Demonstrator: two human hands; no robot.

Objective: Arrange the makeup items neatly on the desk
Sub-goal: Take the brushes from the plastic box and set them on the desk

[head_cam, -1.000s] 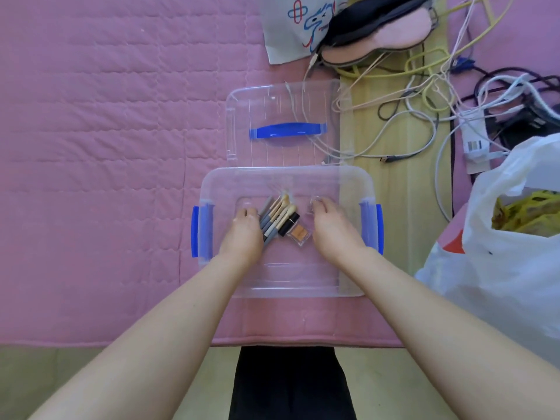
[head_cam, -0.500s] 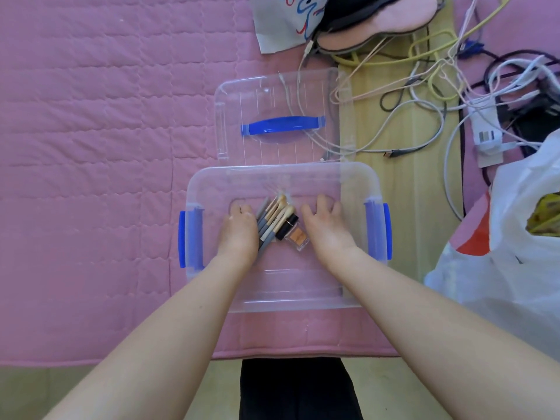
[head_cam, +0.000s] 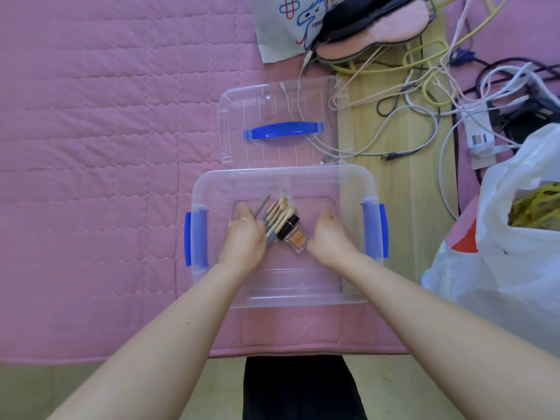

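A clear plastic storage box (head_cam: 212,189) with blue side latches lies on the pink quilted mat. Inside it lie several makeup brushes (head_cam: 280,212) with pale handles, a black tube (head_cam: 288,227) and a small clear compact of orange powder (head_cam: 298,239), all bunched together at the middle. My left hand (head_cam: 245,237) is curled over the lower ends of the brushes, and a grey handle sticks out past its fingers. My right hand (head_cam: 328,234) is cupped against the right side of the compact and holds nothing.
The box's clear lid (head_cam: 281,128) with a blue handle lies just beyond the box. A tangle of cables (head_cam: 424,95) and a power strip lie to the right. A white plastic bag (head_cam: 515,231) sits at the right, a sleep mask (head_cam: 378,25) at the top.
My left hand has curled over the brush ends and one grey handle now fans out to the left. My right hand has drawn in against the compact.
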